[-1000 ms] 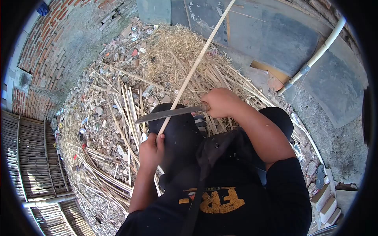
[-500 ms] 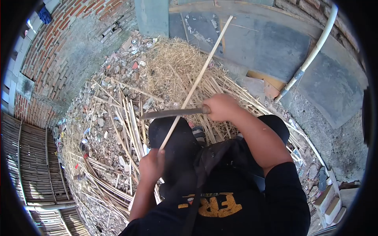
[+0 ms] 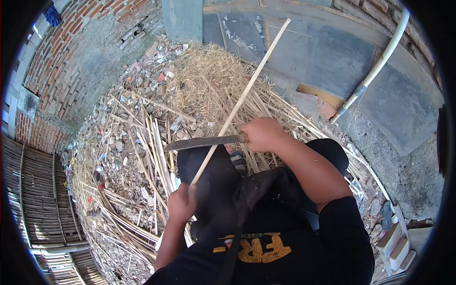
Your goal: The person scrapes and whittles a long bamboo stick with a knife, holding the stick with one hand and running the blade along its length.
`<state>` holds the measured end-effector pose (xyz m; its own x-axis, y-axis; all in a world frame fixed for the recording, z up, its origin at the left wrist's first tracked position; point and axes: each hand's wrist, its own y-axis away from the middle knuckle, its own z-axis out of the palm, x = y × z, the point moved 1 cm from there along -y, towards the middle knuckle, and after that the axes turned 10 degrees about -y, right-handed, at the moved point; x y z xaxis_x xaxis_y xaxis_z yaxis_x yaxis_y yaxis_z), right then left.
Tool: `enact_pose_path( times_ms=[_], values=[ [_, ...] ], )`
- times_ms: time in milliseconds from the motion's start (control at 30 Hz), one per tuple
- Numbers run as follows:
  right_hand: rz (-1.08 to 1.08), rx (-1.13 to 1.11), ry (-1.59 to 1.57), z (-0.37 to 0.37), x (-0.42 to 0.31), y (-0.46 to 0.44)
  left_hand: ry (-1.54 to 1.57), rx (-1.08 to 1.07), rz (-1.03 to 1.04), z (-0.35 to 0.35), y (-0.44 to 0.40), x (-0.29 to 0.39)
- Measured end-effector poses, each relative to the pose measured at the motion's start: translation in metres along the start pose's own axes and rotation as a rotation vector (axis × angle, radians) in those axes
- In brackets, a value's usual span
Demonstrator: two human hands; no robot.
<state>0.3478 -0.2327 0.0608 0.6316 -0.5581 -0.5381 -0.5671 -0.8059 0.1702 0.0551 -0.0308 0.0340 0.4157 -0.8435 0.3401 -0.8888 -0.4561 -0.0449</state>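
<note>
My left hand [image 3: 182, 203] is closed around the lower end of a long, pale bamboo strip [image 3: 247, 88]. The strip slants up and to the right, its far end near the grey panels. In my right hand [image 3: 262, 135] is the handle of a machete [image 3: 202, 143], its dark blade pointing left. The blade crosses the strip above my left knee and appears to lie against it; exact contact is hard to make out. My fingers hide most of the handle and the strip's near end.
Split bamboo strips [image 3: 154, 149] lie on rubble to the left. A heap of pale shavings [image 3: 209, 78] is ahead. Grey panels [image 3: 323, 57] and a white pipe [image 3: 380, 61] stand at the right, a brick wall [image 3: 66, 57] and bamboo slat panel [image 3: 40, 194] at the left.
The machete and my right hand have shifted slightly left and down along the strip. The strip's far end has swung a little right. My left hand keeps its hold.
</note>
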Motion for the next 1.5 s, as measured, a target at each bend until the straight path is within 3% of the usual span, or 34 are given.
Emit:
enact_pose_path(
  times_ms=[67, 200, 333, 633, 767, 967, 1167, 1300, 1500],
  values=[
    [-0.039, -0.008, 0.028, 0.004, 0.0, -0.004, 0.021, -0.008, -0.003, 0.001, -0.003, -0.002],
    [0.149, 0.097, -0.288, -0.009, 0.046, -0.025, 0.068, 0.066, -0.028, 0.008, 0.001, -0.005],
    [0.189, 0.165, -0.376, -0.009, 0.069, -0.032, 0.037, 0.061, -0.039, 0.003, 0.002, -0.004],
    [-0.03, -0.021, -0.015, -0.004, -0.003, 0.0, 0.048, 0.002, 0.01, 0.005, -0.006, -0.007],
    [0.06, -0.013, -0.191, 0.0, 0.042, -0.03, 0.037, -0.047, -0.048, 0.001, -0.007, -0.006],
    [0.023, 0.072, -0.273, 0.001, 0.025, -0.018, 0.087, -0.074, -0.024, -0.002, -0.006, -0.013],
    [-0.033, 0.048, -0.018, 0.005, 0.011, -0.007, 0.061, -0.087, 0.001, -0.003, -0.012, -0.005],
    [0.119, 0.044, -0.208, -0.002, 0.044, -0.03, -0.021, -0.032, -0.049, 0.006, -0.007, -0.004],
    [0.022, 0.162, -0.322, 0.001, 0.023, -0.021, 0.038, -0.029, -0.019, 0.001, -0.005, -0.011]
  ],
)
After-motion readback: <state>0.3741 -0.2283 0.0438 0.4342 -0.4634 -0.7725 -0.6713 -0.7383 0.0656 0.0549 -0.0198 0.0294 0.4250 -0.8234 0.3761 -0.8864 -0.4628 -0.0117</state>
